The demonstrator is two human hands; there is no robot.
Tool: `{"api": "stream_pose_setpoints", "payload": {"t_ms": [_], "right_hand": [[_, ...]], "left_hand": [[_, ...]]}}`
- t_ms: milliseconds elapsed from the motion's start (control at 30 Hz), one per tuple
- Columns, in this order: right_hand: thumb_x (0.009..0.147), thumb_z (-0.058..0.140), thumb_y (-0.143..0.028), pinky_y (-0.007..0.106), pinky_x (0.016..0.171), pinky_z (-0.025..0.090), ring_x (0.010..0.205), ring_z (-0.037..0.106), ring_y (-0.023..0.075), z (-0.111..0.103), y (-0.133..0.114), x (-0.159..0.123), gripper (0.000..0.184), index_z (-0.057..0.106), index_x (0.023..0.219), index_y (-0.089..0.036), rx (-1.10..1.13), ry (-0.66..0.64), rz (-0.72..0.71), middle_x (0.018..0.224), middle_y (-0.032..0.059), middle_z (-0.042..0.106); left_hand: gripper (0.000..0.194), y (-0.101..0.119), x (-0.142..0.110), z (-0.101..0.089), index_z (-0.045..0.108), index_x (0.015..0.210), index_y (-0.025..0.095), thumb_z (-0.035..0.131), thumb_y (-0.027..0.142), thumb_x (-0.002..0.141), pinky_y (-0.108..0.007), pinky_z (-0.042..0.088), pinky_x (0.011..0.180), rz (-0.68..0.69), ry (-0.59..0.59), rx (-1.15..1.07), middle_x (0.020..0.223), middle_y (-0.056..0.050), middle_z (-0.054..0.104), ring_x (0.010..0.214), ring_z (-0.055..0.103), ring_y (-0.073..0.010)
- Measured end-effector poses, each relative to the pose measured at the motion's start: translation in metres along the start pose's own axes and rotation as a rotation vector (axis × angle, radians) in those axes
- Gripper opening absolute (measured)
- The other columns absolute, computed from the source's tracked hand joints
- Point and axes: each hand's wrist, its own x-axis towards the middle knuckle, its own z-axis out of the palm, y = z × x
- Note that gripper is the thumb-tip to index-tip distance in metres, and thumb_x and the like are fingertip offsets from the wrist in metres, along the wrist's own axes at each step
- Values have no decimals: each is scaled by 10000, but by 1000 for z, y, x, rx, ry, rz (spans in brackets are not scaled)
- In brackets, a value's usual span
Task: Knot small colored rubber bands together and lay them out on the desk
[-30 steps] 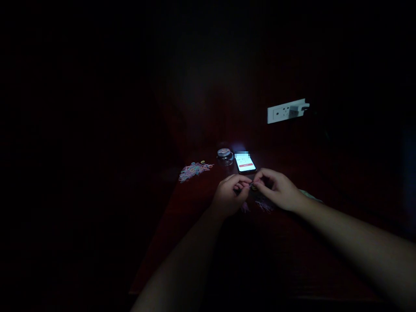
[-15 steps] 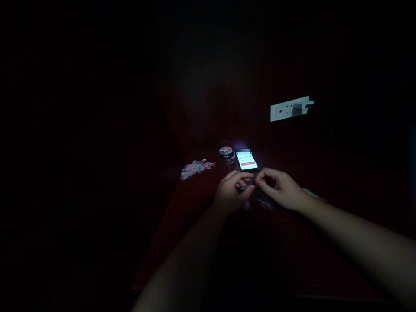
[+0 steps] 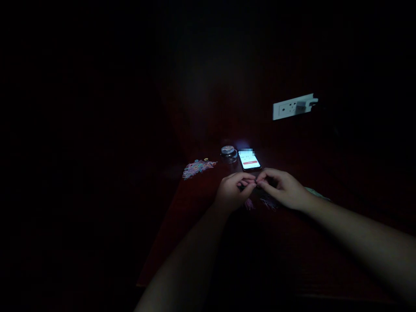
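The scene is very dark. My left hand point(image 3: 232, 190) and my right hand point(image 3: 282, 187) meet fingertip to fingertip above a dark red table point(image 3: 201, 225). Both hands pinch something small between them that is too dim to name. A few small bright bits point(image 3: 260, 203), perhaps tiny elastic bands, lie on the table just under the hands. A pile of small coloured bands point(image 3: 197, 168) lies to the left, apart from both hands.
A lit phone point(image 3: 249, 160) lies face up just beyond the hands. A small clear jar with a lid point(image 3: 228, 154) stands beside it. A white wall socket with a plugged-in charger point(image 3: 294, 107) sits at the upper right. The table's left edge runs diagonally.
The hands stay pinched together at the same spot. The whole view has drifted slightly, so objects sit a little to the right and higher than before.
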Motion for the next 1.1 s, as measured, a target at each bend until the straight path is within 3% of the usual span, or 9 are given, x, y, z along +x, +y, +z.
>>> {"api": "stream_pose_setpoints", "payload": {"t_ms": [233, 400, 600, 867, 1100], "right_hand": [[874, 566, -302, 293, 633, 450, 678, 531, 160, 1, 3, 1, 129, 603, 927, -191, 47, 16, 9, 766, 19, 597], [854, 598, -308, 289, 610, 457, 657, 520, 154, 0, 3, -1, 119, 597, 888, -194, 58, 20, 0, 729, 12, 578], [831, 638, -361, 321, 668, 497, 725, 583, 181, 1, -1, 0, 186, 659, 901, -191, 39, 0, 4, 798, 43, 633], [875, 564, -300, 317, 676, 465, 744, 585, 180, 0, -2, 1, 151, 669, 864, -191, -50, -20, -36, 801, 38, 624], [879, 566, -295, 321, 703, 472, 766, 586, 183, -1, 2, 1, 139, 662, 879, -194, -50, -30, -53, 825, 40, 632]], "left_hand": [[169, 3, 0, -1, 690, 961, 177, 668, 167, 794, -236, 545, 695, -19, 20, -5, 878, -28, 730, 752, 673, -118], [167, 3, 1, -2, 693, 956, 175, 669, 175, 791, -241, 547, 687, -22, 45, 15, 860, -29, 723, 735, 667, -121], [145, 3, 1, -1, 694, 929, 182, 674, 180, 786, -254, 550, 693, -34, 27, 29, 863, -29, 725, 746, 672, -129], [65, 2, 0, -2, 668, 835, 173, 676, 223, 795, -227, 502, 656, -35, 12, 41, 800, -13, 698, 698, 625, -109], [141, 6, -1, -4, 652, 876, 174, 700, 247, 764, -231, 501, 670, -49, -30, 31, 835, -13, 691, 720, 617, -113]]}}
